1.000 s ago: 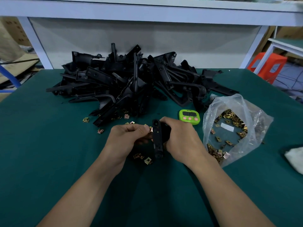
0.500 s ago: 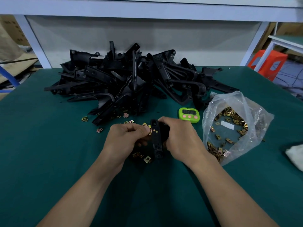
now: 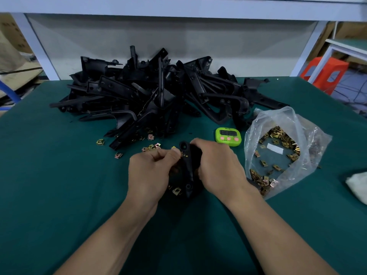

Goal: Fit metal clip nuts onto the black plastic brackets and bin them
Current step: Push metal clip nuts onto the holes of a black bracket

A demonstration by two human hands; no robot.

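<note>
A black plastic bracket (image 3: 187,169) stands upright between my hands over the green table. My right hand (image 3: 218,167) grips its right side. With thumb and fingers, my left hand (image 3: 153,171) pinches a small brass clip nut (image 3: 180,154) against the bracket's left edge near the top; the nut is mostly hidden. Loose clip nuts (image 3: 152,147) lie scattered on the mat beyond my left hand, and a few (image 3: 176,190) below the bracket. A big pile of black brackets (image 3: 158,96) fills the far middle of the table.
A clear plastic bag (image 3: 282,151) holding several clip nuts lies at the right. A green timer (image 3: 228,135) sits beside it. A white cloth (image 3: 357,187) is at the right edge. A shelf frame runs overhead, an orange stool (image 3: 325,74) beyond the table.
Both hands and the bracket have stayed nearly in place. My left thumb has pressed the clip nut slightly closer onto the bracket's edge.
</note>
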